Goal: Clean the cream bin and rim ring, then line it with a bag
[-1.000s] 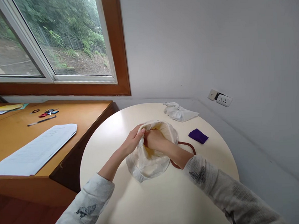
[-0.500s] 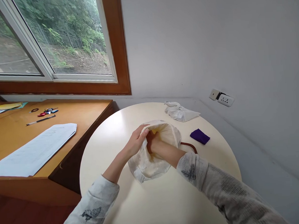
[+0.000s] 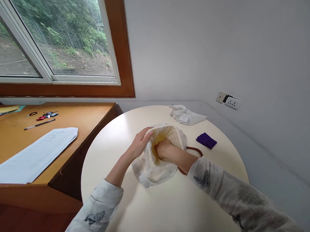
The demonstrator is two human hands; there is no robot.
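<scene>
A white bag with a yellowish inside stands on the round cream table, its mouth spread and facing me. My left hand grips the left edge of its rim, thumb on the inner side. Inside the mouth is my right hand; its fingers are hidden by the bag, so what they hold cannot be seen. A brown strap curves out from the bag's right side.
On the round table, a crumpled white bag lies at the back and a folded purple cloth at the right. The wooden desk at left bears papers, a pen and keys.
My right hand has shifted slightly right and down within the bag's mouth, and more of the yellowish inside shows. My left hand keeps its place on the rim.
</scene>
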